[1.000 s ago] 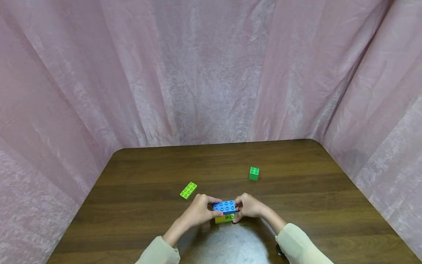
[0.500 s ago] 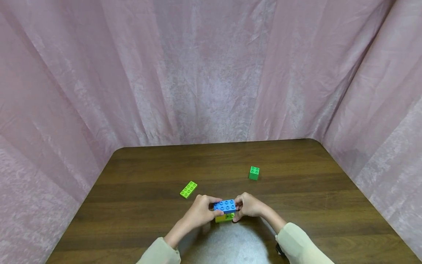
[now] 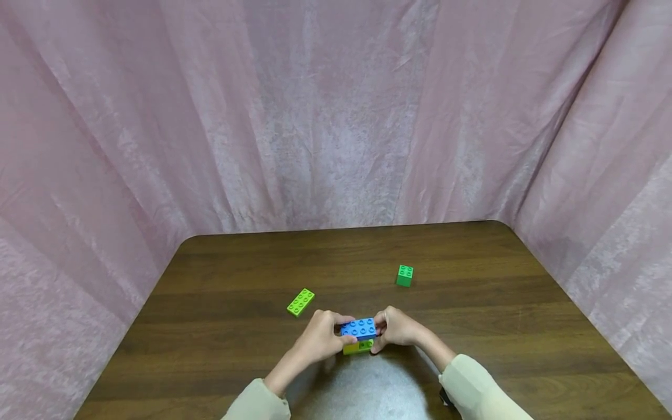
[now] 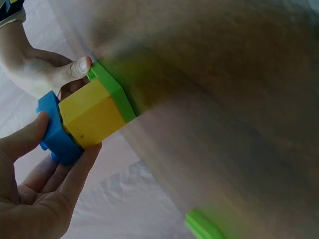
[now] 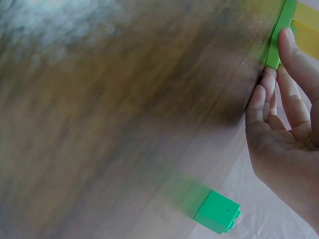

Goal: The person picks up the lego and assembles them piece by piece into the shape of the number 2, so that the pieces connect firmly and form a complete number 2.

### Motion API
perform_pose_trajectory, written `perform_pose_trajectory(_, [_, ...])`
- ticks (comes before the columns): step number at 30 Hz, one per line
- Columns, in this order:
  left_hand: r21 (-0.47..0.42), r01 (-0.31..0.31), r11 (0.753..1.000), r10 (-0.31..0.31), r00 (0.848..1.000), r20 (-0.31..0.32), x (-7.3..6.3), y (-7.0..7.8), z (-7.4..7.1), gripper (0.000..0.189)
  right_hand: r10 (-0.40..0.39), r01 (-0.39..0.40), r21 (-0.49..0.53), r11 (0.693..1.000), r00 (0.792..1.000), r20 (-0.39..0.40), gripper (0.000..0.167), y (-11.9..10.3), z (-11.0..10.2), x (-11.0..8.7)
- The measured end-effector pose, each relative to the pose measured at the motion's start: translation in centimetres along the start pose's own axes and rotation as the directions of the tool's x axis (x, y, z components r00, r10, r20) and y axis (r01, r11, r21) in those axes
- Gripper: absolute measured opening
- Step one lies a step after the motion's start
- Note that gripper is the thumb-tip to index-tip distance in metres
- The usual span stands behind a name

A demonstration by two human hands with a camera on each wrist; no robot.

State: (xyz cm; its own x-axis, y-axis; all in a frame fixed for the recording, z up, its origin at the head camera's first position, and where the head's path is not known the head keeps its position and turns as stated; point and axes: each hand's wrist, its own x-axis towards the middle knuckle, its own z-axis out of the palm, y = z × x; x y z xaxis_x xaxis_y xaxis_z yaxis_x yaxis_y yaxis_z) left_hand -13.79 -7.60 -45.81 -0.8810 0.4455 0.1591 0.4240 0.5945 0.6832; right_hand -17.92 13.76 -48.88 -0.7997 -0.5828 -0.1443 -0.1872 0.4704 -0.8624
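A small stack of toy building bricks stands near the table's front edge in the head view. Its top is a blue eight-stud brick (image 3: 359, 329); beneath it sits a yellow brick (image 4: 94, 114), and a lime green plate (image 4: 118, 94) forms the base. My left hand (image 3: 317, 335) holds the blue brick between thumb and fingers from the left side, one fingertip reaching the yellow brick in the left wrist view. From the right, my right hand (image 3: 397, 326) pinches the end of the lime plate, its thumb on the studded side in the right wrist view.
A separate lime green plate (image 3: 301, 302) lies flat beyond the left hand. Farther back to the right stands a green four-stud brick (image 3: 405, 276). The brown wooden table (image 3: 236, 268) ends at pink curtains (image 3: 336, 116) behind and at both sides.
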Motion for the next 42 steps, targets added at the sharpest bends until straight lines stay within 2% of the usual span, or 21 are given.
perform_pose_trajectory(16, [0.009,-0.012,1.000,0.011,1.000,0.015,0.3,-0.2,-0.1,0.032,-0.002,0.002,-0.003,1.000,1.000,-0.004,0.022,0.0,-0.2,0.2])
perform_pose_trajectory(21, [0.016,-0.010,1.000,0.010,1.000,0.006,-0.1,-0.4,-0.3,0.032,-0.003,0.003,-0.026,1.000,1.000,0.007,0.021,0.0,0.1,0.2])
perform_pose_trajectory(26, [-0.006,-0.018,1.000,0.018,1.000,-0.002,-0.1,-0.5,-0.1,0.033,0.001,-0.002,-0.030,1.000,1.000,-0.004,0.020,0.1,0.1,0.0])
perform_pose_trajectory(33, [-0.034,0.010,0.999,-0.010,1.000,-0.008,-0.3,-1.1,-0.2,0.035,-0.014,0.014,-0.044,0.999,1.000,-0.006,0.021,-0.1,0.2,0.2])
perform_pose_trajectory(42, [-0.142,0.029,0.989,-0.027,1.000,0.015,0.1,-1.7,0.0,0.037,0.008,-0.009,-0.041,0.999,1.000,-0.013,0.021,0.0,-0.2,0.0])
